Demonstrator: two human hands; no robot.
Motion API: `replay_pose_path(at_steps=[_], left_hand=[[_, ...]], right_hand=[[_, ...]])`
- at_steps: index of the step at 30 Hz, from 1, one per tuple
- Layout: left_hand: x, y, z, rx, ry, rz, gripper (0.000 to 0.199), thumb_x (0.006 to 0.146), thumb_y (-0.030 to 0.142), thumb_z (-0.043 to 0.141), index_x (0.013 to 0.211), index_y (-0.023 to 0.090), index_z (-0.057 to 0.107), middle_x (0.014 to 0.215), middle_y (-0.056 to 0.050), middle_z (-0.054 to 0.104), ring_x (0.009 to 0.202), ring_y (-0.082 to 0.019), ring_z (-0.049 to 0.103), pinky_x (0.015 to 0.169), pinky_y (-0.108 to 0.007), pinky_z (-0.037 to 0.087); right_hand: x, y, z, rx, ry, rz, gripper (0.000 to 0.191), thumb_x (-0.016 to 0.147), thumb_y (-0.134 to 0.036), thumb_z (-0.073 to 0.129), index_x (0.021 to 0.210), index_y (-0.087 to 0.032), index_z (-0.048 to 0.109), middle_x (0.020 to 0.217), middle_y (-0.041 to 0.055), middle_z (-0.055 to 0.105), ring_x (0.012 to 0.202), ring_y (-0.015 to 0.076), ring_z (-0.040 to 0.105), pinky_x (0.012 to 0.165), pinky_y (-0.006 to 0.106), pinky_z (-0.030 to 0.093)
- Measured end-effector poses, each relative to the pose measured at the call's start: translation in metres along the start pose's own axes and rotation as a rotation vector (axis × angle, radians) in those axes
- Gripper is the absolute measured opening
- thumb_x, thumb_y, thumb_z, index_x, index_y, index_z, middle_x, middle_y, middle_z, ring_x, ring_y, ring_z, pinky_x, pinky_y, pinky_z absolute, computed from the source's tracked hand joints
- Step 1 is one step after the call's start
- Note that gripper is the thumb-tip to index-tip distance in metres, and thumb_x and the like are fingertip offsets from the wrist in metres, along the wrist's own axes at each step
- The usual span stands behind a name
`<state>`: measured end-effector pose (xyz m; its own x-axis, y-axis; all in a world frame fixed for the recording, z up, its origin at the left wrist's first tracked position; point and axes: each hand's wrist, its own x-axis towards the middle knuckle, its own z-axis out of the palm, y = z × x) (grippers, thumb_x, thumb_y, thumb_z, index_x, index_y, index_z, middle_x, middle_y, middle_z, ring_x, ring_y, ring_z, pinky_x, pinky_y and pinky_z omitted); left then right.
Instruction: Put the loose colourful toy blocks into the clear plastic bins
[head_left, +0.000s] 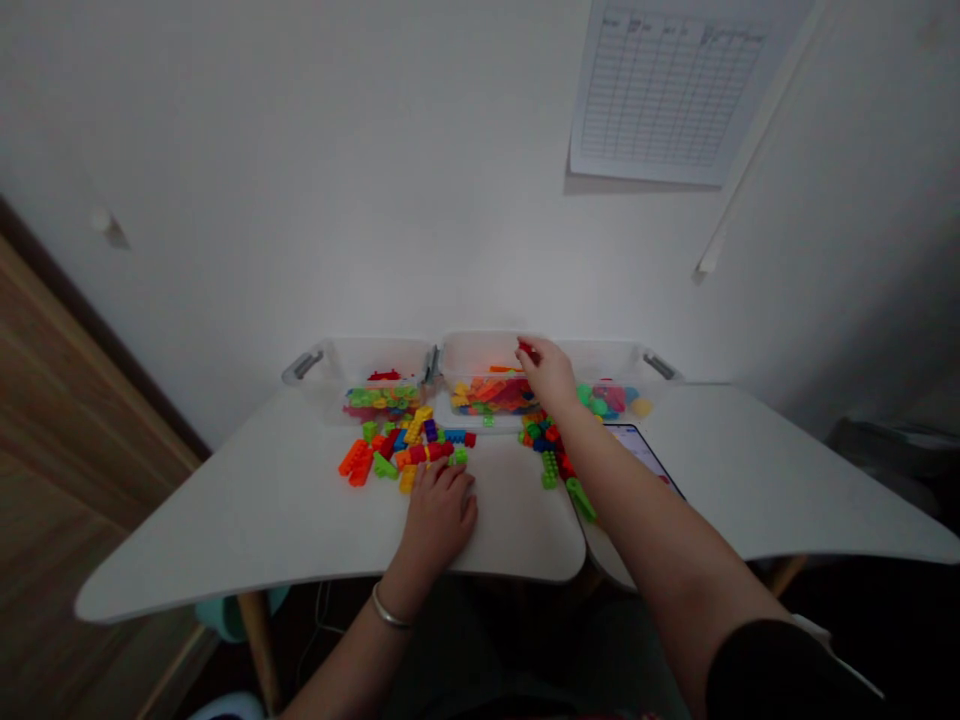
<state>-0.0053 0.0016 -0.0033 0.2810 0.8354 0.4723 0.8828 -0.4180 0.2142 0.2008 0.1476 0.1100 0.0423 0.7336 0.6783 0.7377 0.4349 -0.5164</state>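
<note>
My right hand (548, 375) hangs over the middle clear plastic bin (480, 350), pinching a small red plastic brick (527, 350) in its fingertips. That bin holds a mix of orange, red and yellow bricks (491, 395). Palm down on the white table (277, 510), my left hand (440, 515) has curled fingers at the near edge of a loose pile of multicoloured bricks (401, 445). Whatever lies under those fingers is hidden. A second loose pile of bricks (545, 450) lies partly behind my right forearm.
A clear bin (382, 355) with green, yellow and pink bricks stands to the left, and another (607, 365) holding rounder green and pink pieces stands to the right. A phone or tablet (641, 455) lies on the table. A white wall rises behind, with a gridded paper sheet (667, 90) on it.
</note>
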Motion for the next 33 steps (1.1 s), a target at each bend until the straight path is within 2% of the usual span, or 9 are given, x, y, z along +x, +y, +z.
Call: replay_pose_path(at_steps=[3, 6, 9, 12, 16, 21, 26, 30, 33], left_hand=[[0.0, 0.0, 0.0, 0.001, -0.008, -0.004, 0.025, 0.083, 0.021, 0.054, 0.104, 0.02, 0.069, 0.119, -0.008, 0.068, 0.123, -0.033, 0.05, 0.111, -0.058, 0.033], [0.0, 0.0, -0.001, 0.001, -0.015, -0.002, 0.026, 0.083, 0.021, 0.055, 0.105, 0.02, 0.069, 0.119, -0.009, 0.068, 0.123, -0.033, 0.05, 0.11, -0.059, 0.033], [0.001, 0.0, -0.002, -0.004, -0.01, -0.004, 0.025, 0.083, 0.021, 0.055, 0.105, 0.02, 0.069, 0.119, -0.009, 0.069, 0.122, -0.033, 0.051, 0.11, -0.059, 0.034], [0.0, 0.001, -0.001, -0.003, -0.008, -0.003, 0.025, 0.083, 0.021, 0.056, 0.104, 0.018, 0.069, 0.119, -0.009, 0.069, 0.122, -0.033, 0.051, 0.11, -0.059, 0.034], [0.0, 0.0, -0.001, 0.003, 0.005, 0.004, 0.025, 0.084, 0.021, 0.056, 0.104, 0.019, 0.069, 0.118, -0.009, 0.069, 0.122, -0.033, 0.051, 0.11, -0.058, 0.035], [0.0, 0.0, 0.0, 0.004, 0.008, 0.002, 0.024, 0.083, 0.02, 0.056, 0.103, 0.02, 0.069, 0.118, -0.008, 0.069, 0.121, -0.032, 0.052, 0.11, -0.057, 0.035], [-0.001, -0.001, 0.0, 0.002, 0.01, 0.009, 0.024, 0.084, 0.02, 0.055, 0.104, 0.02, 0.069, 0.118, -0.008, 0.069, 0.122, -0.032, 0.051, 0.11, -0.058, 0.035], [-0.001, -0.001, 0.001, 0.0, 0.018, 0.011, 0.024, 0.083, 0.019, 0.056, 0.103, 0.019, 0.069, 0.118, -0.009, 0.069, 0.122, -0.032, 0.051, 0.11, -0.059, 0.034], [-0.001, 0.0, 0.001, -0.003, 0.019, 0.009, 0.024, 0.083, 0.019, 0.056, 0.103, 0.019, 0.069, 0.118, -0.009, 0.069, 0.122, -0.032, 0.05, 0.11, -0.059, 0.035]], right_hand=[[-0.006, -0.003, 0.009, -0.084, -0.105, 0.014, 0.028, 0.091, -0.025, 0.053, 0.112, -0.023, 0.071, 0.114, 0.0049, 0.072, 0.102, 0.0207, 0.065, 0.095, 0.036, 0.048], [-0.013, -0.005, 0.012, -0.156, -0.175, -0.049, 0.027, 0.092, -0.022, 0.05, 0.103, -0.024, 0.074, 0.113, 0.0027, 0.073, 0.108, 0.0197, 0.064, 0.101, 0.037, 0.043], [-0.016, -0.007, 0.012, -0.22, -0.237, -0.106, 0.029, 0.096, -0.026, 0.047, 0.1, -0.023, 0.075, 0.112, 0.0038, 0.074, 0.108, 0.0201, 0.064, 0.106, 0.039, 0.038], [-0.017, -0.006, 0.01, -0.256, -0.293, -0.14, 0.032, 0.098, -0.031, 0.043, 0.105, -0.022, 0.073, 0.114, 0.0048, 0.073, 0.11, 0.0208, 0.064, 0.104, 0.038, 0.038], [-0.016, 0.0, 0.008, -0.226, -0.315, -0.148, 0.042, 0.102, -0.027, 0.029, 0.118, -0.019, 0.068, 0.121, 0.006, 0.07, 0.115, 0.0192, 0.062, 0.109, 0.039, 0.035], [-0.013, 0.011, 0.009, -0.075, -0.295, -0.147, 0.05, 0.103, -0.034, 0.018, 0.13, -0.02, 0.058, 0.125, 0.0062, 0.068, 0.121, 0.0175, 0.059, 0.112, 0.043, 0.034], [-0.012, 0.022, 0.004, 0.133, -0.226, -0.14, 0.059, 0.101, -0.052, 0.019, 0.121, -0.019, 0.063, 0.122, 0.0099, 0.068, 0.119, 0.0222, 0.059, 0.11, 0.044, 0.038], [-0.015, 0.031, -0.007, 0.401, -0.058, -0.007, 0.065, 0.097, -0.06, 0.018, 0.112, -0.019, 0.066, 0.112, 0.0101, 0.071, 0.109, 0.0214, 0.064, 0.101, 0.04, 0.047], [-0.027, 0.032, -0.016, 0.435, 0.003, 0.088, 0.053, 0.096, -0.055, 0.03, 0.105, -0.019, 0.068, 0.105, 0.0094, 0.073, 0.097, 0.0206, 0.067, 0.091, 0.038, 0.051]])
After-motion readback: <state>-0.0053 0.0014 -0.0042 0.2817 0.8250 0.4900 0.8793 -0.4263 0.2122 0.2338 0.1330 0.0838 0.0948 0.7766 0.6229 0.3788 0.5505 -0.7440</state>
